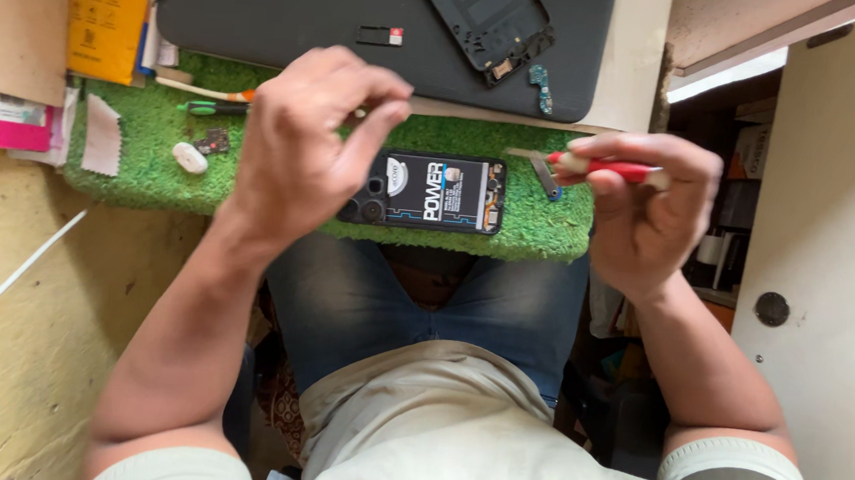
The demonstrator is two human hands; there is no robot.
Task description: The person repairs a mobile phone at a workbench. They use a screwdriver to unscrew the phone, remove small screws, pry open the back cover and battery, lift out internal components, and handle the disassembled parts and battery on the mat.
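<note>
The opened phone (431,191) lies back-up on the green turf mat (152,166) at the near edge of the worktop, battery and camera lenses exposed. The left hand (304,146) hovers just above the phone's left end, thumb and forefinger pinched together; whatever small piece they hold is too tiny to tell. The right hand (641,200) is closed around a red-handled screwdriver (603,167), its tip pointing left just beyond the phone's right end. A detached back cover (488,14) rests on the closed dark laptop (293,10) farther off, and a green screwdriver (211,108) lies on the mat to the left. Work like this goes best with the tip kept square to each screw, light pressure, and both wrists steadied low over the mat so a loose part drops onto the turf.
</note>
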